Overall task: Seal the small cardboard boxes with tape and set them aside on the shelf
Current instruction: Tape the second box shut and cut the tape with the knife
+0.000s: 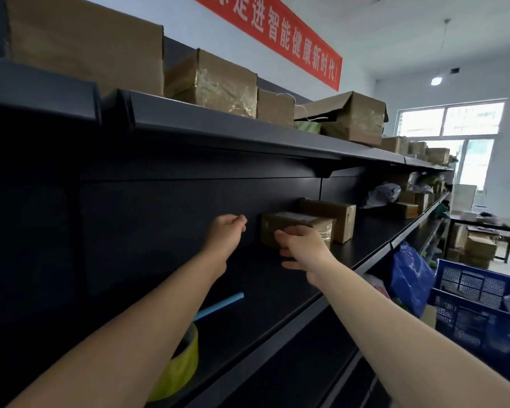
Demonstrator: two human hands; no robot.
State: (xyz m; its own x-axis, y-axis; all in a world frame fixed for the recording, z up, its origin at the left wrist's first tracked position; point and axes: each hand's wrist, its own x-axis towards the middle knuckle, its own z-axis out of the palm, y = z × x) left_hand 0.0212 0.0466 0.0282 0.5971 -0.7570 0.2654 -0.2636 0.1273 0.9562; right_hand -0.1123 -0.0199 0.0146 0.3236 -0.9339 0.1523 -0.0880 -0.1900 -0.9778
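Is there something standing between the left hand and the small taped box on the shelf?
Nothing visible. Only bare shelf shows between the left hand and the small taped box. The right hand is at the box's front.

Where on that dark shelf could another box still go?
Bare shelf lies between the tape roll and the small box, and again right of the box behind it, before the grey bag. The top shelf is packed with cartons.

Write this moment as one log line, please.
step: shelving | taped box: on shelf | right hand: at box, grip unclear | left hand: empty
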